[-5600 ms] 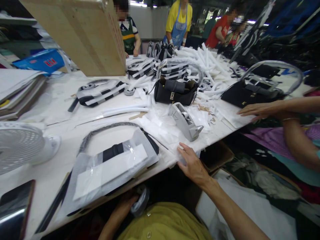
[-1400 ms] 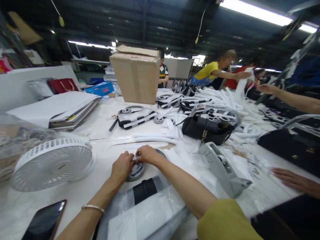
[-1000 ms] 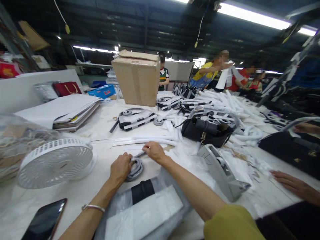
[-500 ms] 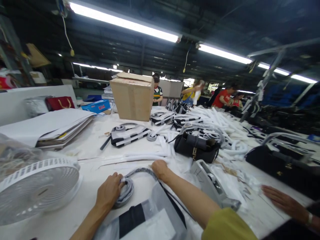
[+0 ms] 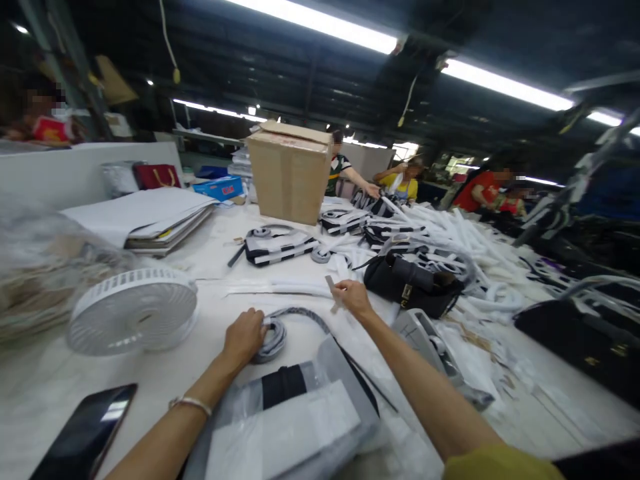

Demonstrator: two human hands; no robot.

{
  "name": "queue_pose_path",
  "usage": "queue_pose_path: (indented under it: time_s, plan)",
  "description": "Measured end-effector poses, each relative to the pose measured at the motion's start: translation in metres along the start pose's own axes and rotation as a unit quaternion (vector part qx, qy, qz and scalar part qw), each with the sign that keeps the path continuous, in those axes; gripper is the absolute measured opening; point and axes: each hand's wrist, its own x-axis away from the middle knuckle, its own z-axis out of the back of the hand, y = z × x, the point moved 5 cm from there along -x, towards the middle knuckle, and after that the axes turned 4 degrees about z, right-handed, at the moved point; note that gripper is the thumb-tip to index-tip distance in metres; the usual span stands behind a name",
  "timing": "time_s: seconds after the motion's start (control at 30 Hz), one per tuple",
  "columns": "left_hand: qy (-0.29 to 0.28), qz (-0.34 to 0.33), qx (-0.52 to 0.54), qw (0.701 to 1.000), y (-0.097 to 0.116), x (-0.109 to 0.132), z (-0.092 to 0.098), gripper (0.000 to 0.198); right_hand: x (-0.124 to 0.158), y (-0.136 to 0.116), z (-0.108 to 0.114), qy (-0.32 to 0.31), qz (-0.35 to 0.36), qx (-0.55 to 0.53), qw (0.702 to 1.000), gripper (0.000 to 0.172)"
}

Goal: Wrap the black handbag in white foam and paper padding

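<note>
My left hand is closed on a coiled grey strap, wrapped in a thin covering. From the coil, the strap arches over to a bag wrapped in clear and grey film that lies close in front of me. A short pale strip, apparently tape, is pinched in my right hand, held above the table beyond the strap. Just beyond that hand sits a black handbag with a gold clasp. A grey tape dispenser stands beside my right forearm.
At the left are a white fan, a phone and stacked sheets. A cardboard box stands at the back, near wrapped bags and a heap of white strips. Several people work beyond.
My right hand has left the strap and moved forward, now with the pale strip in it. My left hand stays on the coil. A person behind the box has stretched out an arm.
</note>
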Motion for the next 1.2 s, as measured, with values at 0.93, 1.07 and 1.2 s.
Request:
queue_pose_path:
  time_s: [0.93, 1.07, 1.2]
  plan:
    - [0.008, -0.002, 0.078, 0.997, -0.007, -0.002, 0.009, 0.019, 0.086, -0.11, -0.108, -0.074, 0.401, 0.113, 0.906, 0.017]
    - [0.012, -0.009, 0.086, 0.996, -0.004, 0.001, 0.011, 0.021, 0.071, -0.114, -0.111, -0.007, 0.383, 0.123, 0.915, 0.012]
    - [0.02, -0.014, 0.105, 0.994, -0.002, 0.006, 0.016, 0.023, 0.059, -0.112, -0.122, 0.003, 0.431, 0.114, 0.895, 0.013]
